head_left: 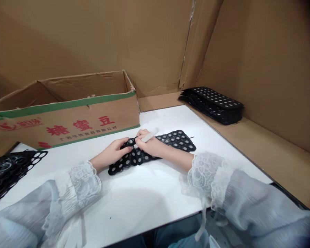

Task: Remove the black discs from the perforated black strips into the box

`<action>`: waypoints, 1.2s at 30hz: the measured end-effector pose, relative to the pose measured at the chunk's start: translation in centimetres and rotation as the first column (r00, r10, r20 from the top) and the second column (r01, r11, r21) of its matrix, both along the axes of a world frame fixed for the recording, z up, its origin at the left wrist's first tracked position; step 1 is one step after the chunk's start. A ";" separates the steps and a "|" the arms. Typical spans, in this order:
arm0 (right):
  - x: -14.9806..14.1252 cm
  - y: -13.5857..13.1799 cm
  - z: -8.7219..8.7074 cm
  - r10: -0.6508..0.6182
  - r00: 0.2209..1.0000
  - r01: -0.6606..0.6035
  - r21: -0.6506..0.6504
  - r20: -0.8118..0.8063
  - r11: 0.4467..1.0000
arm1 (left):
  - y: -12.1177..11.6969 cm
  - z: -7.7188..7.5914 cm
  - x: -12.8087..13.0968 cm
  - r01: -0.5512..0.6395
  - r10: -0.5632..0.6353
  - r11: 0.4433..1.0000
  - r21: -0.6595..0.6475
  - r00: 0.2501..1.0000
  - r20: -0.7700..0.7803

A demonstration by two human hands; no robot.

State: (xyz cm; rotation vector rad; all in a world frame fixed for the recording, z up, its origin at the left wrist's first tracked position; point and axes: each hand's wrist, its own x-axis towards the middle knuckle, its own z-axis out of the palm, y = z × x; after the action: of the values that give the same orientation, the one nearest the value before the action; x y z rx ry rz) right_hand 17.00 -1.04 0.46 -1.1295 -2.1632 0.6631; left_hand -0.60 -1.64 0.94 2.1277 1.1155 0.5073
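A black sheet with rows of round pale discs lies across the white table in front of me. My left hand grips its left part, thumb and fingers closed on the edge. My right hand is wrapped around a whitish pen-like tool, slanting up to the right. Its lower end points at the sheet close to my left fingertips; the exact contact is hidden by my fingers. Part of the sheet's middle is covered by my right hand and wrist.
A cardboard box with red lettering stands behind on the left. Black mesh pieces with round holes are heaped at the left edge. A stack of black dotted sheets sits on cardboard at back right. Cardboard walls enclose the white table.
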 end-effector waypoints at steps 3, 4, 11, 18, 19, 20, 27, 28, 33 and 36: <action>-0.8 -0.1 -0.5 -0.074 0.991 0.058 0.144 0.112 0.988 | -0.5 -0.1 0.3 -0.030 0.034 0.997 0.070 0.998 -0.056; -1.0 -0.1 -0.7 -0.104 0.983 0.076 0.181 0.149 0.981 | -0.6 0.0 0.4 -0.045 0.052 0.995 0.092 0.996 -0.078; 0.4 0.5 0.2 0.009 0.993 -0.022 0.111 0.117 0.994 | -0.4 0.8 0.3 -0.064 0.087 0.987 0.149 0.984 -0.157; 2.5 1.0 1.6 0.285 0.945 -0.239 -0.254 0.163 0.937 | -0.3 1.2 0.4 -0.031 0.058 0.992 0.121 0.973 -0.225; 2.4 0.9 1.6 0.285 0.941 -0.240 -0.235 0.181 0.942 | -0.3 1.3 0.4 -0.031 0.056 0.994 0.108 0.970 -0.237; 2.3 0.9 1.4 0.280 0.941 -0.239 -0.214 0.189 0.947 | -0.4 1.4 0.4 -0.028 0.050 0.996 0.090 0.966 -0.252; 2.0 0.0 1.2 0.227 0.959 -0.214 -0.093 0.170 0.972 | 0.1 3.1 0.0 0.150 -0.200 0.965 -0.215 0.950 -0.239; 2.0 -0.1 1.3 0.232 0.959 -0.220 -0.090 0.163 0.971 | 0.2 3.2 -0.1 0.165 -0.221 0.953 -0.254 0.952 -0.210; 1.9 -0.3 1.6 0.213 0.971 -0.207 -0.071 0.110 0.976 | 0.2 2.5 -0.4 0.102 -0.132 0.940 -0.324 0.989 -0.070; 1.6 -0.5 1.5 0.160 0.981 -0.158 -0.029 0.111 0.987 | -0.3 2.0 -0.1 0.026 -0.038 0.955 -0.295 0.999 -0.036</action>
State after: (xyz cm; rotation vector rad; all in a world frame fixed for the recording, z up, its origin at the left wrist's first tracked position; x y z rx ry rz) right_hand 18.63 -1.58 1.92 -1.0343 -2.3667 0.7074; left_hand -0.66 -1.97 2.96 1.8995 1.1024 0.2634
